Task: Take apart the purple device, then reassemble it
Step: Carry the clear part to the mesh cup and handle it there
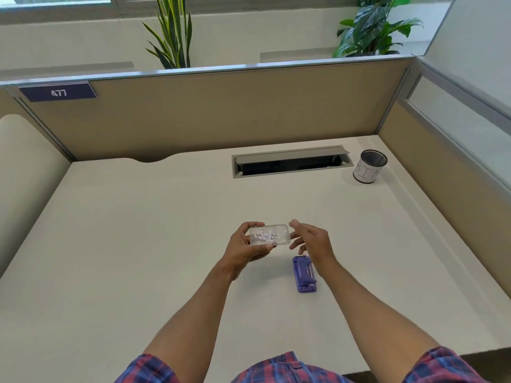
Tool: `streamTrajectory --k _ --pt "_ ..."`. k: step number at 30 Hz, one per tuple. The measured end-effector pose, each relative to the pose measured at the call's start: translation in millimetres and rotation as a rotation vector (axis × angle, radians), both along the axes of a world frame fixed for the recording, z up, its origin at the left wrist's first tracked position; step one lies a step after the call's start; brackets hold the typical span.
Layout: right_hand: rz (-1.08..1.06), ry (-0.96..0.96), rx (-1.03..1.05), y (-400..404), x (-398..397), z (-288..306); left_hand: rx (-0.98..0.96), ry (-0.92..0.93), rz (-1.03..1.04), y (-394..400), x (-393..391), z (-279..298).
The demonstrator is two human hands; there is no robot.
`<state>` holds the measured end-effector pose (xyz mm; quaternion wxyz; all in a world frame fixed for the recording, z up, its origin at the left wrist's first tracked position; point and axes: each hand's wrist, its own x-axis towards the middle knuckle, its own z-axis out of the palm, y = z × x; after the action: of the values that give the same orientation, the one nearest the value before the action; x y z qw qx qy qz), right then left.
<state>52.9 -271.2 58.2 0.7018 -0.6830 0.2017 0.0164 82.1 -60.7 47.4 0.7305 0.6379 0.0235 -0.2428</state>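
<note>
A purple device body, a small hole punch, lies flat on the white desk just below my right hand. My left hand holds a clear plastic tray above the desk; small pale paper dots lie inside it. My right hand hovers at the tray's right end with fingers spread, thumb near its top corner, holding nothing. Its wrist covers part of the purple body's upper end.
A black mesh cup with a white paper label stands at the back right. A grey cable hatch is set into the desk's far side. Beige partition walls enclose the desk on three sides.
</note>
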Motion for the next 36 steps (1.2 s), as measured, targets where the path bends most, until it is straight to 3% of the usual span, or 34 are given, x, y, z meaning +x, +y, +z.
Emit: streamTrajectory --k 6,17,32,36 --pt "-0.087 -0.107 0.076 -17 8 3 0.009 -0.03 -0.073 -35 20 10" --pt "-0.29 -0.101 0.088 -105 32 6 -0.001 -0.06 -0.199 -133 71 28" --pt "-0.636 -0.135 0.083 -221 118 9 0.068 -0.165 -0.197 -281 165 30" --pt "-0.715 -0.133 0.06 -250 144 11 0.169 -0.238 -0.155 -317 186 24"
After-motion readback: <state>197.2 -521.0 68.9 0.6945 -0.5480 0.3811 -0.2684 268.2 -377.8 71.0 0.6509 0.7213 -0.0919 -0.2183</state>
